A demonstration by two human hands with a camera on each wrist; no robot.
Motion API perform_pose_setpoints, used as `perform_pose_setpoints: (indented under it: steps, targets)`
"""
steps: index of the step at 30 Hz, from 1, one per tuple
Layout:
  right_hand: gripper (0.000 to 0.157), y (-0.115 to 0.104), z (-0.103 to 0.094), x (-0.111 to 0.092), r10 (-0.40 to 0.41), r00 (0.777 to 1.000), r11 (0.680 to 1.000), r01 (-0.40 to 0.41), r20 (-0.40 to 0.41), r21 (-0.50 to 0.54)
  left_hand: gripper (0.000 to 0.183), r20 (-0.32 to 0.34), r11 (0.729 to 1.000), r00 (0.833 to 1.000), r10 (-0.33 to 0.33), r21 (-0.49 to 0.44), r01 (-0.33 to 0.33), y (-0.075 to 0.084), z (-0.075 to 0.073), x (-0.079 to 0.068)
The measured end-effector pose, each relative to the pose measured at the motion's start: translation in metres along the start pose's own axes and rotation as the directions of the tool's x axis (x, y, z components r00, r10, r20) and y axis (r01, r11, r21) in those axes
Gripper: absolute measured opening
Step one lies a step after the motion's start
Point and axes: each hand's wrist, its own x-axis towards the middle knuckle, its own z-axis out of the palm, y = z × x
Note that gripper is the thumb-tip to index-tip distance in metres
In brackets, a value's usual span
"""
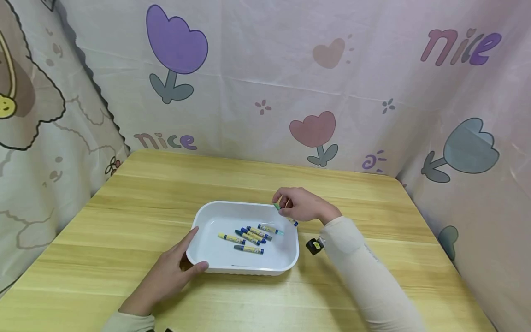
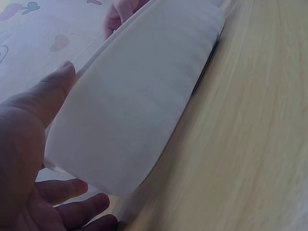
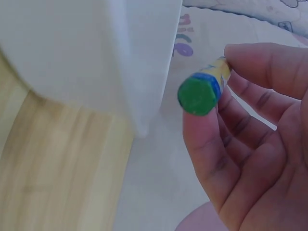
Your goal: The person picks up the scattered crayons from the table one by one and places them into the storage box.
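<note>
A white tray (image 1: 211, 258) with rounded corners stands on the table. My left hand (image 1: 168, 272) grips its near left corner, with the thumb at the front rim and the fingers along the left side. Over the tray's far right corner, my right hand (image 1: 303, 204) pinches a green crayon (image 3: 198, 96) between thumb and fingers. That crayon's flat green end and blue band face the right wrist camera. Inside the tray lie several more crayons, among them a yellow one (image 1: 231, 238), one with a pale teal tip (image 1: 270, 229) and one with a dark grey tip (image 1: 249, 249).
The wooden table (image 1: 166, 184) reaches back to a printed curtain (image 1: 249, 55), which also hangs along both sides. A small black device (image 1: 315, 246) sits at the right sleeve's cuff, just right of the tray.
</note>
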Motion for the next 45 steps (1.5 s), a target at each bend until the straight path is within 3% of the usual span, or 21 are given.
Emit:
perform_pose_setpoints:
  steps: [15, 28, 37, 45]
  targets:
    - [0.026, -0.031, 0.012, 0.029, -0.013, 0.993, 1.0, 0.015, 0.113, -0.019, 0.086, 0.004, 1.0, 1.0, -0.005, 0.015, 0.005, 0.0, 0.0, -0.002]
    - [0.027, -0.051, 0.042, 0.06, -0.01, 0.977, 0.998, 0.022, 0.212, -0.054, 0.085, 0.009, 1.0, 1.0, -0.005, 0.016, 0.004, 0.001, 0.0, -0.002]
    - [0.024, -0.064, 0.057, 0.067, -0.033, 0.957, 0.991, 0.069, 0.287, -0.116, 0.084, 0.005, 1.0, 1.0, 0.009, 0.011, -0.009, -0.001, 0.002, -0.002]
    - [0.024, -0.072, 0.066, 0.069, -0.031, 0.94, 0.991, 0.072, 0.339, -0.11, 0.083, -0.003, 1.0, 1.0, 0.028, 0.0, -0.028, -0.002, 0.005, -0.003]
